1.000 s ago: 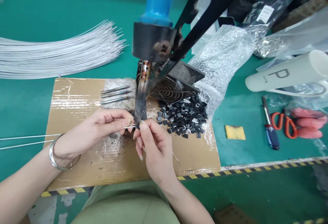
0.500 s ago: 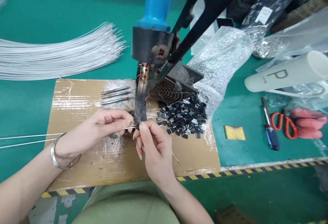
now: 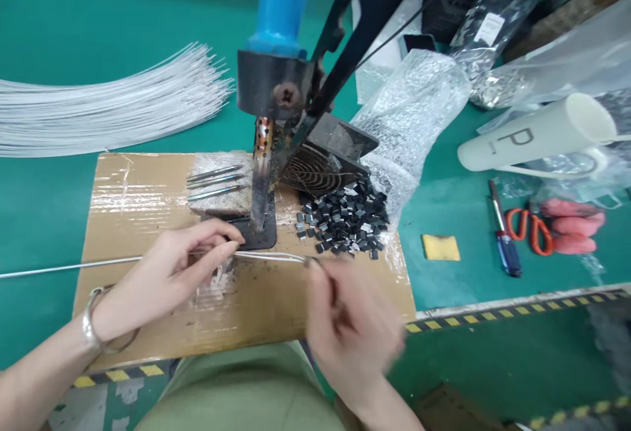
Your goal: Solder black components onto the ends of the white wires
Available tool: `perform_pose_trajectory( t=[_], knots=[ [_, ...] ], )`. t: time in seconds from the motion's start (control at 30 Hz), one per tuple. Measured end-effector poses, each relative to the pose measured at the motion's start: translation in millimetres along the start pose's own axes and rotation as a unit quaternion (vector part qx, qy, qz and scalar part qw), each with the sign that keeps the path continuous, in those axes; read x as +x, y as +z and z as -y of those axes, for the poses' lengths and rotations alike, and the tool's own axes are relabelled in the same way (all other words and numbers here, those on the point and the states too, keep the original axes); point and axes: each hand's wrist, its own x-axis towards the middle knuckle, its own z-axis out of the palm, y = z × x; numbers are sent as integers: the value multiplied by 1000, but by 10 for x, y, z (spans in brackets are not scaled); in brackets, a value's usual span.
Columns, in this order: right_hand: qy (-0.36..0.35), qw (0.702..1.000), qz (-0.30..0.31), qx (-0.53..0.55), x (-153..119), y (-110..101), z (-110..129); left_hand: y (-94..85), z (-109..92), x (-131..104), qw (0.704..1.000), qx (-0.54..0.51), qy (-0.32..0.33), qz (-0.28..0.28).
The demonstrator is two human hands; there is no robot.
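Observation:
Thin white wires (image 3: 271, 256) run between my two hands over the cardboard. My left hand (image 3: 190, 263) pinches them just left of the soldering iron's base, and a length trails off to the left. At their right end my right hand (image 3: 352, 316), blurred by motion, grips the wires near a small dark piece partly hidden by the fingers. Above stands the blue-handled soldering iron (image 3: 279, 17), its tip (image 3: 257, 211) pointing down at a dark plate. A pile of small black parts (image 3: 348, 217) lies right of the tip.
A bundle of white wires (image 3: 113, 115) lies at the back left. Metal rods (image 3: 215, 182) rest on a wrapped block. Behind the black parts is a fan (image 3: 320, 165). A yellow sponge (image 3: 440, 248), screwdriver (image 3: 506, 247), orange-handled scissors (image 3: 539, 234) and white cup (image 3: 537, 134) are at right.
My right hand has moved right, away from the iron's tip, drawing the wires out. My left hand has shifted left and slightly down. The camera view has shifted a little.

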Motion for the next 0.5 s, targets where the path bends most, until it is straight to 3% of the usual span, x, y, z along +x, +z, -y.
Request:
perform_pose_trajectory(
  t=[0.07,0.17,0.3,0.5],
  knots=[
    [-26,997,-4,-73,-77,-79,-93,22,74,-117,998,60,20,-15],
    [-16,996,11,-87,-137,-30,-232,51,125,-221,991,124,43,-32],
    [-10,996,26,-84,-158,71,-257,111,47,-249,980,173,84,-55],
    [52,995,75,48,-158,96,-67,284,-124,-278,979,156,121,-57]
  ],
)
